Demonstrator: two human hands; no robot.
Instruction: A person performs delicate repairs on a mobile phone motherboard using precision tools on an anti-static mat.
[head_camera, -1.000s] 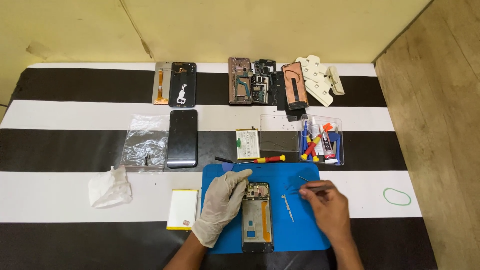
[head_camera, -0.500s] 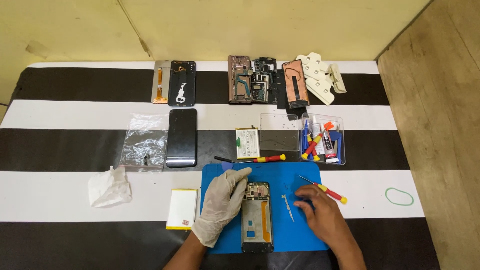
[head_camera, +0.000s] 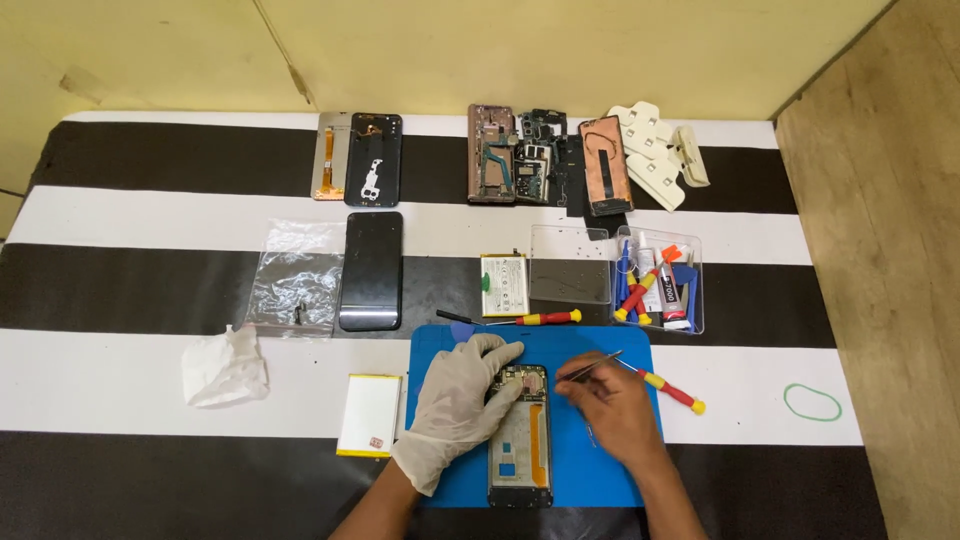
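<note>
An opened phone frame (head_camera: 521, 450) lies on a blue mat (head_camera: 565, 482) at the near edge of the striped table. My left hand (head_camera: 455, 405), in a white glove, rests on the frame's upper left side and holds it down. My bare right hand (head_camera: 612, 408) grips thin metal tweezers (head_camera: 592, 365) just right of the frame's top, tips toward the phone. A red and yellow screwdriver (head_camera: 668, 388) lies loose beside my right hand, across the mat's right edge.
Behind the mat lie a second screwdriver (head_camera: 530, 319), a small battery (head_camera: 503, 284), a clear plate (head_camera: 570, 275) and a clear tray of tools (head_camera: 690, 322). A black phone (head_camera: 371, 270), plastic bag (head_camera: 295, 278), tissue (head_camera: 225, 365) and white battery (head_camera: 370, 415) sit left. Phone parts (head_camera: 515, 155) line the back.
My right hand set the screwdriver down at the mat's right edge, took the tweezers off the mat and moved left to the phone's top. My left hand stayed put.
</note>
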